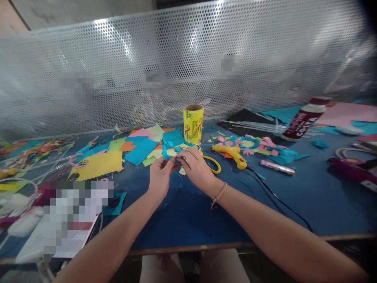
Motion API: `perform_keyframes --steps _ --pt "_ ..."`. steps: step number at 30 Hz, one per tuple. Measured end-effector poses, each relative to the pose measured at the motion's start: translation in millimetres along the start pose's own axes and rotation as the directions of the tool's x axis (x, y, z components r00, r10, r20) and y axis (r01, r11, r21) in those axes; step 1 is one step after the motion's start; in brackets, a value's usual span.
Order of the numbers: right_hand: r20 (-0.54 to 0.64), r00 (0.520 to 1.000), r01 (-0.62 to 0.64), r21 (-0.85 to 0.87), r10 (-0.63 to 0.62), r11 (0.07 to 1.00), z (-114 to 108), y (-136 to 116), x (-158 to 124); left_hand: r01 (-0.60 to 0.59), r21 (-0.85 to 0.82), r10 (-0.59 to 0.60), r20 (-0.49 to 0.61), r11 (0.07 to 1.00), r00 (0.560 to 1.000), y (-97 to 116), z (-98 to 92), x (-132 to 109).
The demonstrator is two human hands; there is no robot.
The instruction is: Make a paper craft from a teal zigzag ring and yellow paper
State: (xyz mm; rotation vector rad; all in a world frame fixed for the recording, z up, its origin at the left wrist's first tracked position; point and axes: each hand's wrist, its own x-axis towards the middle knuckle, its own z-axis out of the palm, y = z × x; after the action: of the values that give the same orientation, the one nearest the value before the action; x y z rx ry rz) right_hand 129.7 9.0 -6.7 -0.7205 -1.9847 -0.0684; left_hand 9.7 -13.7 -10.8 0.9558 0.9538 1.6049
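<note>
My left hand (159,176) and my right hand (198,168) meet over the middle of the table, fingertips pinched close together. Between them they grip a piece of blue paper (165,150), crumpled or cut into strips; its lower part is hidden by the fingers. Just right of my right hand lies a yellow loop handle (217,166), probably of scissors, partly covered by the hand. A yellow hot glue gun (232,154) rests beyond it, its nozzle pointing left. Behind my hands a yellow cardboard-cored roll (193,125) stands upright.
Coloured paper sheets (141,150) and scraps spread left of centre. Pink and blue paper cuttings (259,144), a pink tube (277,167) and a Costa bottle (304,120) are on the right. The glue gun's black cable (279,199) crosses the table. A perforated metal screen (176,59) stands behind.
</note>
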Motion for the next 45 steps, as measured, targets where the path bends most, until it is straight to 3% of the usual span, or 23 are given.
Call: perform_keyframes --steps 12,18,29,45 --pt "0.137 0.988 0.087 -0.117 -0.07 0.989 0.5 5.3 -2.3 -0.084 0.194 0.083 0.009 0.977 0.996 -3.1 -1.6 -3.1" --pt "0.084 0.996 0.037 -0.041 -0.033 0.998 0.2 3.0 0.1 -0.112 0.332 0.115 0.013 0.936 0.993 -2.5 -3.6 -3.5" --pt "0.04 0.997 -0.074 0.079 0.071 0.994 4.1 -1.3 -2.4 -0.011 -0.004 0.011 -0.013 1.0 1.0 -0.1 7.8 -5.2" --pt "-0.017 0.985 -0.17 0.145 0.174 0.975 7.1 -3.9 -3.1 0.094 -0.153 -0.096 -0.004 0.984 0.995 4.3 10.7 -4.9"
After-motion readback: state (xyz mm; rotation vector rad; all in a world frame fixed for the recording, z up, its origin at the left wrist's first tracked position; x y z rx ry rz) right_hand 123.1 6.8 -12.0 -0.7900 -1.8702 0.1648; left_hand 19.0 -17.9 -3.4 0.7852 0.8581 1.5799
